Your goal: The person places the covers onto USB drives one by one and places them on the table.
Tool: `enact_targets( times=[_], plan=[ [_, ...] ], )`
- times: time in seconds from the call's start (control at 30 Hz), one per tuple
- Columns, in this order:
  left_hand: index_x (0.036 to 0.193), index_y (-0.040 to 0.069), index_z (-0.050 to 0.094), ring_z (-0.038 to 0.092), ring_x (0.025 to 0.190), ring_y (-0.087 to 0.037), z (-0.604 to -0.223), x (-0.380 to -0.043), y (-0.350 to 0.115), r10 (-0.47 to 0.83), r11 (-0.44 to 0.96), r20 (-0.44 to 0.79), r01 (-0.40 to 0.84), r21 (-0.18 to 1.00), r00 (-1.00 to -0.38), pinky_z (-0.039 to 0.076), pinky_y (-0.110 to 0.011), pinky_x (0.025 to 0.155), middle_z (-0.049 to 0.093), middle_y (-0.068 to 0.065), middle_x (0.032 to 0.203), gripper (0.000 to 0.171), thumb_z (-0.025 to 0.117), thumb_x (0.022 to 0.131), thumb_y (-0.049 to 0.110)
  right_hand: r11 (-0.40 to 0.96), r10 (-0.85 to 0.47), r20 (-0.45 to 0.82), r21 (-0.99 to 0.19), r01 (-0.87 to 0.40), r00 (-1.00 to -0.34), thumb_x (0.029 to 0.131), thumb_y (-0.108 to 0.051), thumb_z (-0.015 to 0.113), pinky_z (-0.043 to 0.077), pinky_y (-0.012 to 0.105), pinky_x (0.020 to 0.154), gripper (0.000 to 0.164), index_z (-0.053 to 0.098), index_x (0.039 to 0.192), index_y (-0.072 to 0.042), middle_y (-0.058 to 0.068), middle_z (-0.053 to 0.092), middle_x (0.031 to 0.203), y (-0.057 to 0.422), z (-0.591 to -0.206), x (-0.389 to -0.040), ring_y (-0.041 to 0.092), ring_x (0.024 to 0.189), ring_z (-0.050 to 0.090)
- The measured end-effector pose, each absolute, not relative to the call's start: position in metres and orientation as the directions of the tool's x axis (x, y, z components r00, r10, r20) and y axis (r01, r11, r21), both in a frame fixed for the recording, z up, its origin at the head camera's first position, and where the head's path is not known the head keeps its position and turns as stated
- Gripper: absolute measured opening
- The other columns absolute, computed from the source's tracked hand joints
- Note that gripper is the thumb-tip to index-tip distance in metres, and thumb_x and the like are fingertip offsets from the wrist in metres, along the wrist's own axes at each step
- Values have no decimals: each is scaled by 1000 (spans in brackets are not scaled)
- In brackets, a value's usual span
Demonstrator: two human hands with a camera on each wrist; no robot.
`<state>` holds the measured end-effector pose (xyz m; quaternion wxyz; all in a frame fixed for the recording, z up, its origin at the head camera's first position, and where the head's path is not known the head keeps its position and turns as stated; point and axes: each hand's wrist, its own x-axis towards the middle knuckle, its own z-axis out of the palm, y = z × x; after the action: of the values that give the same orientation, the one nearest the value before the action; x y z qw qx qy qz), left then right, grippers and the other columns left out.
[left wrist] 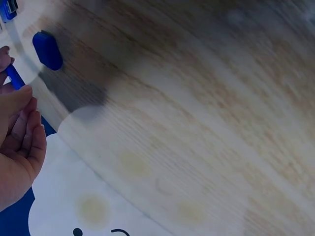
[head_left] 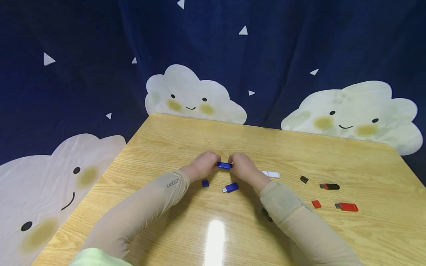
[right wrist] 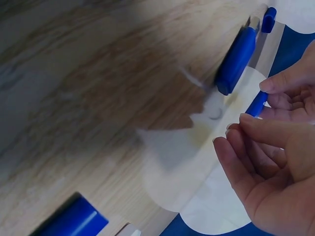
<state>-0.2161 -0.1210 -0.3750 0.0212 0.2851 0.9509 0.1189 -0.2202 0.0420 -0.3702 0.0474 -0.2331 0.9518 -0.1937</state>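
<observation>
Both hands pinch one blue USB stick (head_left: 224, 166) between them, the left hand (head_left: 205, 163) at its left end and the right hand (head_left: 243, 168) at its right end. In the right wrist view, thumb and fingers of each hand cover the ends of the held blue stick (right wrist: 257, 104). Nearer the body, a second blue USB stick (head_left: 231, 187) lies on the table with its metal plug bare, pointing left. To its left is a small blue cap (head_left: 205, 183), below the left hand.
Right of the hands lie a white USB stick (head_left: 273, 174), a black cap (head_left: 304, 179), a black-and-red USB stick (head_left: 330, 187), a red cap (head_left: 316, 204) and a red USB stick (head_left: 347, 207). The right forearm partly hides a dark object (head_left: 266, 214). A cloud-patterned curtain (head_left: 213, 44) hangs behind the table.
</observation>
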Motion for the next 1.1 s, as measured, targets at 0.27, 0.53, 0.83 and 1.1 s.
enact_targets(
  times=[0.27,0.53,0.83,1.1],
  plan=[
    [83,3,66,62,79,-21,-383,-217,-120,534,827,11,525,202,-845,51,-32,74,68,-7,81,4,67,84,6,819,-477,-3,-365,-443,-879,70,8,62,49,33,68,16,68,82,1,10,67,76,38,-376,-223,21,69,57],
    [86,1,68,62,80,-21,-386,-216,-121,507,844,-20,491,214,-862,51,-33,75,68,-9,83,6,65,86,6,826,-490,-24,-331,-455,-872,70,9,63,49,34,69,13,67,79,1,9,67,76,34,-377,-223,21,69,56],
    [84,3,68,63,79,-21,-386,-216,-121,501,846,-14,487,217,-865,51,-32,74,69,-8,82,4,65,85,5,843,-476,-48,-311,-439,-878,70,8,63,49,32,66,12,67,78,0,8,66,75,32,-376,-224,19,67,54],
    [95,1,68,66,87,-23,-389,-217,-120,480,853,-15,462,245,-877,52,-31,80,70,-11,91,11,64,85,3,854,-464,-82,-308,-420,-882,69,9,61,48,32,65,14,67,78,-1,7,64,73,31,-378,-228,18,66,51]
  ],
)
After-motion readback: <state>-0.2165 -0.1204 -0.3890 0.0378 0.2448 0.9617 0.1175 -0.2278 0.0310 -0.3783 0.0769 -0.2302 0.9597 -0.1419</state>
